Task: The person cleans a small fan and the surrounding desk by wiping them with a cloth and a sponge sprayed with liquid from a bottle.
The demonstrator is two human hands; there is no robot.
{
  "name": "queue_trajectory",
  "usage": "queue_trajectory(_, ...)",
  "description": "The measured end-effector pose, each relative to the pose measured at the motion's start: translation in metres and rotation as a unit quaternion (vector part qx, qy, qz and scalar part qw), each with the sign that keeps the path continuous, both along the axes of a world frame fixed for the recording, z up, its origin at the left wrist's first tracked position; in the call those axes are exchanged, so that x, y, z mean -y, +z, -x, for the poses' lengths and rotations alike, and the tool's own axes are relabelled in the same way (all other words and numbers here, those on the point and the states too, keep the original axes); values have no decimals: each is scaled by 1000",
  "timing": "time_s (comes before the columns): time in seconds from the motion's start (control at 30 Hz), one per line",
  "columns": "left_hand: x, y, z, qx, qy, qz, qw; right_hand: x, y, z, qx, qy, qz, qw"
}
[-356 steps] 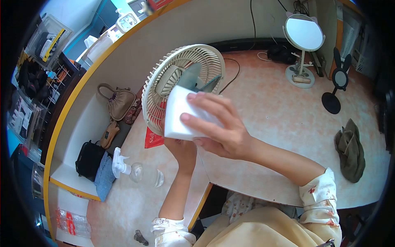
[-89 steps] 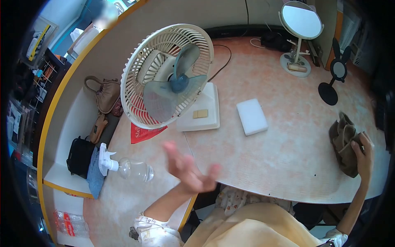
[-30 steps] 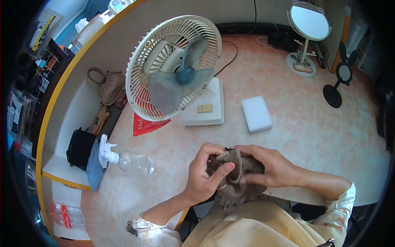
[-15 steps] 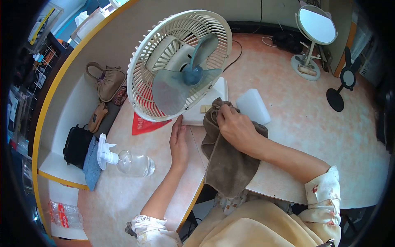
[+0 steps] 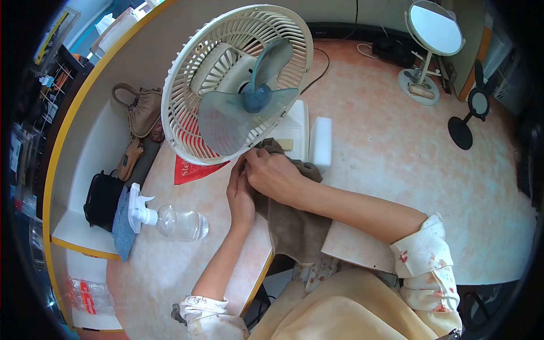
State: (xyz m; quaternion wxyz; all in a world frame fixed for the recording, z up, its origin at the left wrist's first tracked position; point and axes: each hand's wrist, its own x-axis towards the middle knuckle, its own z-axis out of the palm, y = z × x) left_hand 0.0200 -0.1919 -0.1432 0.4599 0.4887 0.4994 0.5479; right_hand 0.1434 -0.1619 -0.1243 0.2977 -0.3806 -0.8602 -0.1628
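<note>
A white desk fan (image 5: 170, 107) with its front grille off stands tilted on the desk, its blue-grey blades (image 5: 226, 122) exposed. My right hand (image 5: 275, 175) is closed on a brown cloth (image 5: 300, 226), pressing it at the near left part of the fan's base (image 5: 300, 122). The cloth's lower end hangs over the desk edge. My left hand (image 5: 242, 198) grips the near left corner of the base, its fingertips partly hidden behind my right hand. Right of the base, touching or nearly touching it, stands a white block-like object (image 5: 321, 141).
A clear spray bottle (image 5: 181, 222) lies on its side at left. Bags (image 5: 144, 113) and a black pouch (image 5: 105, 198) line the left partition. A red triangular piece (image 5: 195, 170) lies under the fan. Two mirrors, one white (image 5: 435, 28) and one black (image 5: 479, 105), stand at right.
My right hand has moved left with the cloth, from the base's front to its near left corner beside my left hand. The white block has turned upright in view, closer along the base.
</note>
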Motion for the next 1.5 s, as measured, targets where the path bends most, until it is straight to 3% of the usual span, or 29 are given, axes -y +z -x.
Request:
queue_trajectory(0.13, 5, -2, -8, 26, -2, 1, 1000, 10, 0, -21, -20, -7, 33, 999)
queue_trajectory(0.2, 4, -5, -3, -98, -12, -42, 994, 22, 2, -52, 2, -36, 63, 997)
queue_trajectory(0.23, 3, -7, -1, -158, -15, -63, 985, 29, 7, -71, -3, -56, 103, 993)
queue_trajectory(0.4, 5, -5, -5, -139, -4, -55, 989, 66, 61, -166, -119, -83, 315, 938)
queue_trajectory(0.53, 7, -6, -9, -121, 1, -53, 991, 68, 84, -184, -169, -118, 281, 937)
queue_trajectory(0.63, 8, -5, -12, -104, -3, -30, 994, 44, 56, -154, -195, -76, 200, 957)
queue_trajectory(0.8, 5, -17, -6, -106, -10, -73, 992, 9, 12, -83, -113, -129, 157, 973)
queue_trajectory(0.9, 5, -17, -8, -77, -5, -69, 995, 30, 8, -82, -62, -25, 111, 992)
queue_trajectory(0.93, 6, -16, -9, -68, 1, -66, 995, 41, 14, -88, -24, 16, 162, 986)
queue_trajectory(1.07, 2, -23, -5, -58, 13, -76, 995, 34, 27, -87, -181, -8, 181, 967)
queue_trajectory(1.2, 3, -21, -3, 10, 32, -42, 999, 16, -6, -44, -88, -6, 3, 996)
queue_trajectory(1.4, 3, -19, -1, 67, 51, -25, 996, -6, -23, 4, -51, -6, -40, 998)
queue_trajectory(1.5, 1, -14, -1, 74, 27, -36, 996, 14, -24, -21, -86, 140, 64, 984)
